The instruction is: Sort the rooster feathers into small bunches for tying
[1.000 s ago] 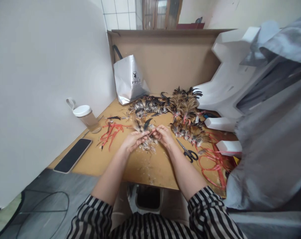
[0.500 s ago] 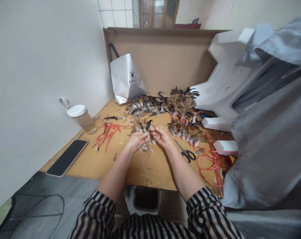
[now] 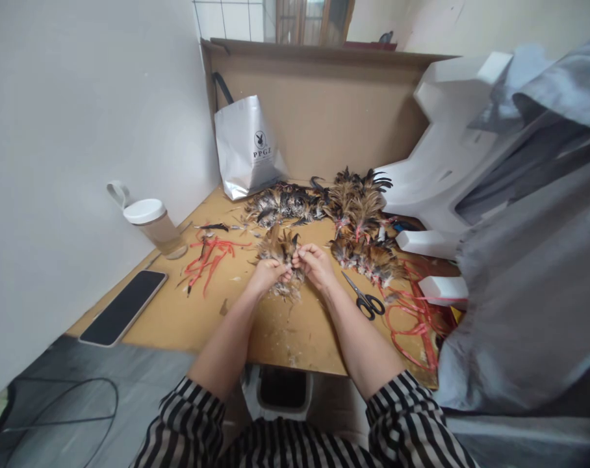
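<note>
In the head view, the feather tuft (image 3: 277, 244) rises just beyond the grip, its brown plumes fanning up behind the left hand (image 3: 269, 275), whose thumb and fingers are pressed together on its lower part. Pale fluff (image 3: 288, 296) shows on the near side of those fingers. The right hand (image 3: 317, 265) is close beside them, thumb and forefinger drawn near each other by a dark feather — whether they pinch anything, I cannot tell. To the right of the grip are the scissors (image 3: 364, 300), with red strands (image 3: 416, 325) farther out and a row of feather bundles (image 3: 370, 257) just beyond the blades. Cut red strips (image 3: 208, 257) lie to its left, the phone (image 3: 124, 308) farther left and nearer the person. Against half a second ago, the right fingertips stand higher than the left ones, where the two were nearly level; the dark feather, which leaned clear of the right fingers, is now right by them — and the scissors, strips and bundles keep their places on the table (image 3: 305, 338).
</note>
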A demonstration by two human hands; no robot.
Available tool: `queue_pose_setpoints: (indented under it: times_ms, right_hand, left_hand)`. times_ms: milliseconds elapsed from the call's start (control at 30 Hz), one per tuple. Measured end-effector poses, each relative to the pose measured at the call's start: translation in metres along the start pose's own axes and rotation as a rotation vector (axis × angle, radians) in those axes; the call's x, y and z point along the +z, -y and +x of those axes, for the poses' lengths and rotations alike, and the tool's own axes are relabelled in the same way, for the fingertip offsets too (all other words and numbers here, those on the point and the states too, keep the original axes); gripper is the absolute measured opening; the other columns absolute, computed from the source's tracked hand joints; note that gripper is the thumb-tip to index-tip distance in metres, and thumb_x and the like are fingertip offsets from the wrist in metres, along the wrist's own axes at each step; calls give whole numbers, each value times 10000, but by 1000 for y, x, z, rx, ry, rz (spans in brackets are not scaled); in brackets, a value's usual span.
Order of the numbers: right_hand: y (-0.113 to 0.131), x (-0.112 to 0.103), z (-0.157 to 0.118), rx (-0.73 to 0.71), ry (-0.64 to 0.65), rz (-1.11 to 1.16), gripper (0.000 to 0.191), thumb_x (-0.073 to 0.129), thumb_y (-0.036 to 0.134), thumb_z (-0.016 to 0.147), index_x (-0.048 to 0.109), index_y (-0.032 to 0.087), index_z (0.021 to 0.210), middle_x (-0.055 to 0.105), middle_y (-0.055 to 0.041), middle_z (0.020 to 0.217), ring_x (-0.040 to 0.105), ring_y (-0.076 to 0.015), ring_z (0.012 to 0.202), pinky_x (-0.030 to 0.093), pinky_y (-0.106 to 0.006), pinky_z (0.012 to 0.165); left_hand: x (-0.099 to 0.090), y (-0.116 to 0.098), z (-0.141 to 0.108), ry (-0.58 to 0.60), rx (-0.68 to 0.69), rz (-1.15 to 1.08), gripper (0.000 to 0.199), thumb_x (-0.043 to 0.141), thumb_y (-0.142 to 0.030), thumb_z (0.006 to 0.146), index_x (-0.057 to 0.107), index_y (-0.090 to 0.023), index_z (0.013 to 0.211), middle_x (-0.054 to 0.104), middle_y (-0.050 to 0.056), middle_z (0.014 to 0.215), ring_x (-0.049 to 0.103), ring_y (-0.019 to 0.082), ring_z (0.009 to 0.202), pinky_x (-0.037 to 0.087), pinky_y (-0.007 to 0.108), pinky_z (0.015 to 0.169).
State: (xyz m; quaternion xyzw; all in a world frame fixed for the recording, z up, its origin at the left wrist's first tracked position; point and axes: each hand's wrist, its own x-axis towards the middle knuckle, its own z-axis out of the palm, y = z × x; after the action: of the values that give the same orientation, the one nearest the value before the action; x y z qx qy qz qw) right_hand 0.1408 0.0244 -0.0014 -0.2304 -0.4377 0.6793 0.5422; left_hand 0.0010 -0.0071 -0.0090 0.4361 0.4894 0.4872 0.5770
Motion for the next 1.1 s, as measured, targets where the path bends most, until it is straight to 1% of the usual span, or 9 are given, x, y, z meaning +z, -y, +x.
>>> queue_pose_setpoints:
  times_ms: [233, 367, 467, 567, 667, 767, 900, 1000, 1100]
  right_hand:
    - [5, 7, -6, -32, 29, -151, 197, 686, 302, 657, 554, 181, 738, 638, 5, 686, 590, -95, 590, 480, -228, 579]
    - [18, 12, -11, -25, 27, -369, 194, 678, 300, 653, 598, 167, 769, 615, 7, 635, 573, -100, 565, 470, -245, 591]
    - [28, 17, -19, -72, 85, -642, 150, 616, 296, 713, 607, 164, 784, 611, -2, 659, 560, -106, 579, 450, -245, 593]
    - [38, 26, -29, -205, 238, -1094, 137, 507, 248, 803, 617, 169, 787, 625, -26, 730, 561, -119, 670, 415, -241, 642]
    - [46, 36, -35, -338, 393, -1531, 168, 459, 212, 832, 619, 162, 817, 623, -58, 794, 546, -141, 746, 376, -252, 686]
    - [57, 44, -32, -413, 475, -1775, 172, 456, 234, 837, 606, 155, 809, 608, -78, 810, 513, -161, 784, 343, -261, 691]
    - [73, 48, -24, -498, 590, -1807, 154, 466, 218, 823, 587, 163, 746, 588, -62, 748, 463, -170, 769, 314, -270, 698]
    - [75, 52, -23, -472, 690, -1781, 141, 472, 214, 816, 585, 163, 749, 592, -52, 736, 461, -163, 753, 304, -275, 710]
    - [70, 55, -24, -444, 760, -1741, 135, 481, 200, 801, 588, 160, 729, 601, -52, 746, 476, -160, 776, 298, -292, 755]
  left_hand:
    - [-3, -9, -3, 75, 0, 123, 282, 688, -349, 631, 585, -92, 579, 576, 12, 489, 509, 72, 423, 429, 203, 474]
    - [-6, -10, -3, 112, -24, 99, 291, 652, -362, 671, 573, -94, 594, 555, 2, 465, 493, 60, 396, 405, 179, 436]
    - [-7, -11, -5, 145, -37, 92, 260, 631, -325, 698, 560, -96, 599, 555, 0, 472, 500, 58, 393, 404, 171, 422]
    - [-5, -11, -8, 239, -65, 202, 238, 600, -282, 724, 549, -97, 584, 550, 7, 452, 512, 75, 380, 415, 183, 411]
    - [-3, -11, -11, 345, -69, 339, 253, 573, -261, 739, 543, -97, 549, 541, 16, 428, 509, 87, 357, 404, 190, 385]
    - [-2, -14, -16, 427, -66, 386, 274, 595, -301, 723, 549, -97, 546, 529, 13, 411, 501, 88, 349, 380, 183, 363]
    - [1, -18, -22, 519, -54, 370, 280, 614, -325, 705, 548, -97, 557, 529, 3, 425, 467, 65, 334, 363, 171, 351]
    - [4, -20, -26, 548, -10, 370, 225, 603, -280, 709, 557, -96, 587, 537, -2, 455, 460, 61, 332, 371, 175, 350]
    - [7, -19, -29, 549, 35, 405, 148, 584, -214, 708, 572, -101, 613, 542, -9, 477, 473, 63, 346, 390, 175, 356]
